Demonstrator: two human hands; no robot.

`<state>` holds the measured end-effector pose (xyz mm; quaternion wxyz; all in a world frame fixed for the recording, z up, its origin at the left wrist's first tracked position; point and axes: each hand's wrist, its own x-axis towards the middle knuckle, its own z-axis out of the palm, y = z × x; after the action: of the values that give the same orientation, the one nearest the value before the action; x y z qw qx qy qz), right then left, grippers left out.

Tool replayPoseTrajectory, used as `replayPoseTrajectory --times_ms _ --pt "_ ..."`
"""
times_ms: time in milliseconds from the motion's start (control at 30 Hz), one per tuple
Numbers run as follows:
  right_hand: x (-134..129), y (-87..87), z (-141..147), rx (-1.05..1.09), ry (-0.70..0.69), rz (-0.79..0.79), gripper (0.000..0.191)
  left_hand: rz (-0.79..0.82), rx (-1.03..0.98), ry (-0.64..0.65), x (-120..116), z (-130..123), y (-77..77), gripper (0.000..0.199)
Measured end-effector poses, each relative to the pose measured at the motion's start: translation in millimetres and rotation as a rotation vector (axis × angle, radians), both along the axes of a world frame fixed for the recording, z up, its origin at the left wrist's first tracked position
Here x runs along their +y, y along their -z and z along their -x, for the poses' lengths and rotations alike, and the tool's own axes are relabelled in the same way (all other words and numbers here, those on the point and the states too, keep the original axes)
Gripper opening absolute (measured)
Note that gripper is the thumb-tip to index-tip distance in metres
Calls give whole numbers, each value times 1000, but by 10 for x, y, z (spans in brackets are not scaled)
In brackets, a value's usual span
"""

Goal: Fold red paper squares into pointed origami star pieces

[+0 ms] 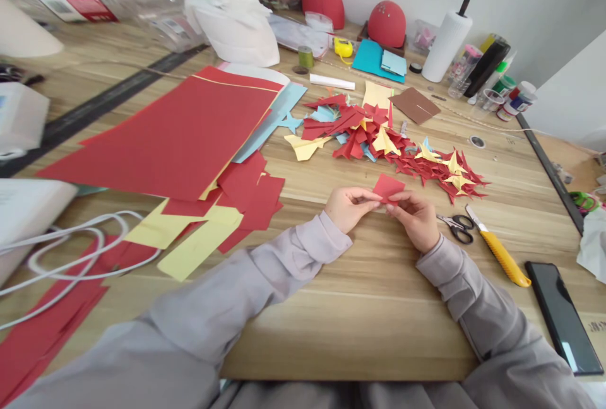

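As a small red paper square [389, 186] is pinched near its lower edge between the fingertips of the left hand [348, 206] and the right hand [418, 219], just right of the frame's centre, a heap of folded red, yellow and blue paper pieces [353, 122] is seen beyond it on the bench [350, 327]. Scissors [455, 226] and a yellow-handled cutter [504, 259] are laid beside the right hand. At upper left, a red-and-white label [95, 4] is carried by a clear bottle, its print too blurred to be read; lettering on small bottles [517, 103] at upper right cannot be made out.
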<state>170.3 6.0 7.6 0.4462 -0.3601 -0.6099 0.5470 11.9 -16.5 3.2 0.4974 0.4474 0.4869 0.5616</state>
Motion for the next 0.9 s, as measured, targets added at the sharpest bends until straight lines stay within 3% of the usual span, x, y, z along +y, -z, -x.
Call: replayPoseTrajectory --times_ms 267,500,900 --pt "-6 -26 -6 -38 40 19 16 -8 0 -2 -23 -4 -34 13" --pt "-14 -47 -7 -43 29 13 17 105 -343 3 18 -8 -25 43" --pt "1 -18 -20 -45 56 -45 13 125 -260 -15 6 -35 -52 32"
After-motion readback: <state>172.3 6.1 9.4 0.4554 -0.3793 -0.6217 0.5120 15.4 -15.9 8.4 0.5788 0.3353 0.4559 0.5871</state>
